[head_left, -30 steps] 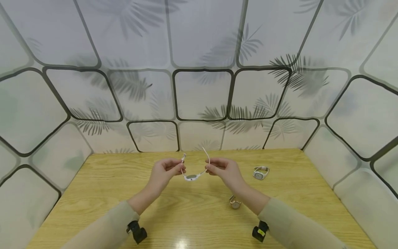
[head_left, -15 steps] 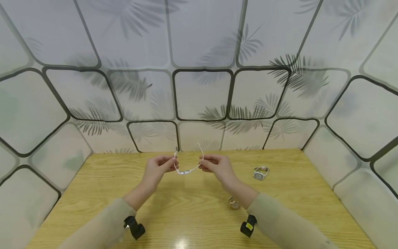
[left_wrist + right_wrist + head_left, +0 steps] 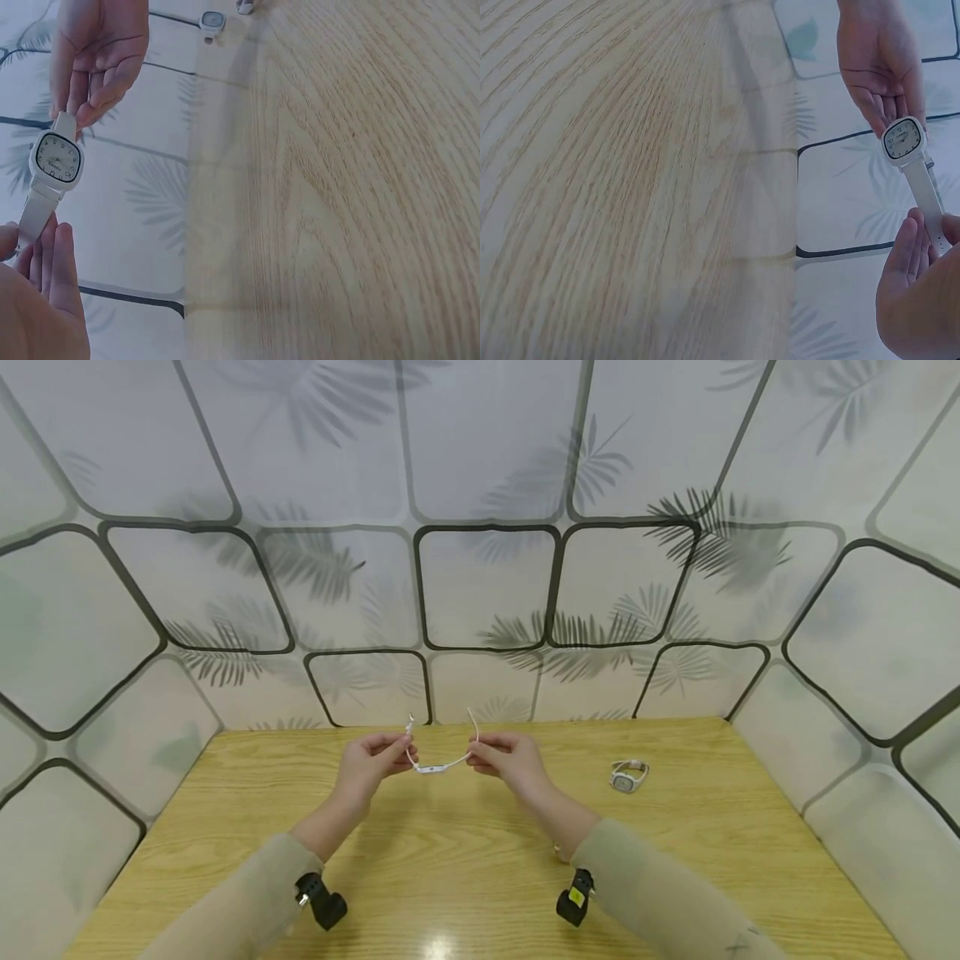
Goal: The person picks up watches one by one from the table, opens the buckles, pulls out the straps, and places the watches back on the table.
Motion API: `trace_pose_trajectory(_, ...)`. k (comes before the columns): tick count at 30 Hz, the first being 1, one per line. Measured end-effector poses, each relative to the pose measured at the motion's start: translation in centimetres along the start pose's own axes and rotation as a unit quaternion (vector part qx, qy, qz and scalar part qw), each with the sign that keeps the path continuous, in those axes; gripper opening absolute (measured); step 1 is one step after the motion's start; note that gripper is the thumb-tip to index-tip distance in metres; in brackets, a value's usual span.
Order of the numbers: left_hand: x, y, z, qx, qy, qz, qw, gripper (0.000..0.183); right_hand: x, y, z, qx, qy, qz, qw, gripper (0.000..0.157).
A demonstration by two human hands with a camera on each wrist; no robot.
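Note:
A white wristwatch [image 3: 432, 769] with a squarish dial hangs in a U shape between both hands, above the far part of the table. My left hand [image 3: 367, 768] pinches its strap near the buckle end. On the other side, my right hand [image 3: 512, 763] pinches the strap with the holes, thumb and fingers meeting on it; the strap's free end points up. The left wrist view shows the watch's face [image 3: 57, 160] with its numerals, the strap running to a hand at each end. In the right wrist view the same watch [image 3: 904, 141] is seen from the opposite side.
A second white watch [image 3: 624, 777] rests on the wooden table [image 3: 465, 877] at right. A gold-coloured watch [image 3: 557, 852] lies mostly hidden behind the right forearm. Patterned cloth walls [image 3: 487, 585] rise at the back and both sides.
Both hands have moved left with the white watch, slightly away from me at first. Its dial has tipped to edge-on in the head view. The right forearm now covers most of the gold-coloured watch.

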State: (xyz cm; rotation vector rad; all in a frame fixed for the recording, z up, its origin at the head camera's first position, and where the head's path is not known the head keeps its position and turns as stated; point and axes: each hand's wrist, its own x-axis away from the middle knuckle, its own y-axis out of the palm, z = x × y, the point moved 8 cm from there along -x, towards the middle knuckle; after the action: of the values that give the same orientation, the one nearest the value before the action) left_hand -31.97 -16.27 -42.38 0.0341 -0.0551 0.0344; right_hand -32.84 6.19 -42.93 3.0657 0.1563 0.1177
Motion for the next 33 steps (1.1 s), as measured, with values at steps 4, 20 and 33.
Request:
trace_pose_trajectory(4, -0.3, -0.5, -0.6, 0.003, -0.013, 0.007, 0.9999, 0.029, -0.4, 0.4, 0.7, -0.014, 0.006, 0.009, 1.000, 0.024)
trace_pose_trajectory(20, -1.3, -2.0, -3.0, 0.016, -0.039, 0.024, 0.9988, 0.029, -1.8, 2.0, 3.4, -0.031, 0.025, 0.030, 0.999, 0.029)
trace_pose_trajectory(33, -1.7, -3.0, -5.1, 0.040, -0.054, 0.041, 0.9969, 0.022, -2.7, 3.0, 5.9, -0.031, 0.044, 0.051, 0.997, 0.025)
